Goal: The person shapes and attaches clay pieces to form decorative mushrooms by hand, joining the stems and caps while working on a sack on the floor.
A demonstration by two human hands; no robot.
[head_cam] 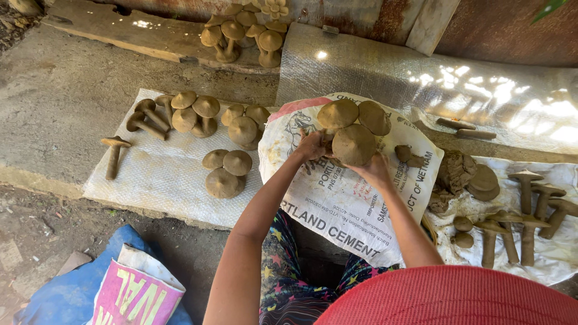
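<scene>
Red and ribbed, a hat brim [451, 298] fills the bottom right corner of the head view, with patterned trousers [289, 283] just left of it. Both bare arms reach up to a white printed sack [337, 204] spread as a work surface. Near the sack's top edge stands a clay mushroom cluster [352, 129] of three round caps. The left hand [312, 146] grips the cluster's left side, fingers curled against the stems under the caps. The right hand [374, 168] cups its lower right side, fingers closed on the clay. A small clay lump [406, 154] lies just right of the cluster. Left of the sack, a white woven mat [162, 174] carries finished clusters [227, 173] and a single stemmed mushroom [114, 155] at its left edge. Right of the sack, a raw clay mass [457, 171] and single-stem mushrooms [530, 210] rest on a white sheet [560, 253].
</scene>
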